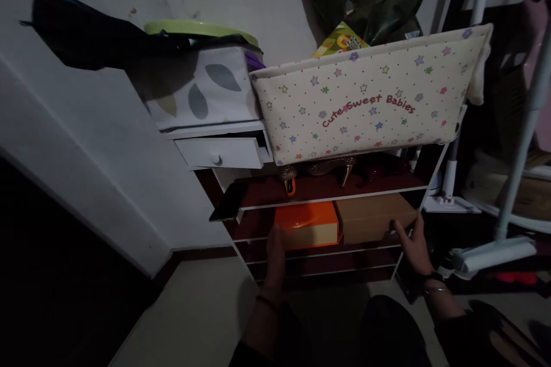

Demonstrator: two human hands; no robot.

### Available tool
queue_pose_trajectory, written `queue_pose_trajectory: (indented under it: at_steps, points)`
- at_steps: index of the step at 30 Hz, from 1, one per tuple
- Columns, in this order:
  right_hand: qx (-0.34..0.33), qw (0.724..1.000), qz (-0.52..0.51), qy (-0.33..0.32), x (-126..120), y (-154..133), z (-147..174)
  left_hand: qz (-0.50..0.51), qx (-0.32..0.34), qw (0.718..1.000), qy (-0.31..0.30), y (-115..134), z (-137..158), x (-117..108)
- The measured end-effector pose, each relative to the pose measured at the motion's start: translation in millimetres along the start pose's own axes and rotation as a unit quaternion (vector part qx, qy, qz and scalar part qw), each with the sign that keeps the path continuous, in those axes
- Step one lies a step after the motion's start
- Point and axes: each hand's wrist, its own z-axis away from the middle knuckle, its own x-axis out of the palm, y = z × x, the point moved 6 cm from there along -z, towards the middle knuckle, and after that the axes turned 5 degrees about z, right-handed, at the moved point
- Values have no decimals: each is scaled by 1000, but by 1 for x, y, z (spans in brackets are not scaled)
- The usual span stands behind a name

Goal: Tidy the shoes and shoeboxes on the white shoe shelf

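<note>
An orange box [305,215] with a pale front and a brown cardboard box [372,219] lie side by side on a lower shelf of a rack. My left hand [276,249] is at the left end of the orange box, gripping its side, its fingers dim and partly hidden. At the other end, my right hand [415,243] holds the right front corner of the cardboard box, thumb on the front and fingers along the side.
Above hangs a cream fabric bin [365,103] with printed stars. High-heeled shoes [321,169] stand on the shelf below it. A black phone-like slab [230,202] juts past the rack's left edge, under a partly open white drawer [219,153]. A mop [495,255] leans at right.
</note>
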Motion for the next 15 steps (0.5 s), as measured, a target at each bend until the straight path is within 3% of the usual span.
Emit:
queue_pose_trajectory:
  at_steps: [5, 8, 11, 13, 15]
  points:
    - [-2, 1000, 20, -7, -6, 4, -4, -16, -3, 1000, -17, -2, 1, -3]
    - [-50, 994, 62, 77, -23, -5, -7, -71, 81, 994, 0, 1, 1, -13]
    - [-141, 975, 85, 148, -37, -46, -12, -138, 249, 956, 68, 32, 9, -19]
    - [-176, 976, 51, 120, -33, -85, -22, -140, 323, 934, 64, 59, 11, -11]
    - [-188, 980, 8, 56, -17, -125, -39, -110, 335, 936, 23, 84, 3, 4]
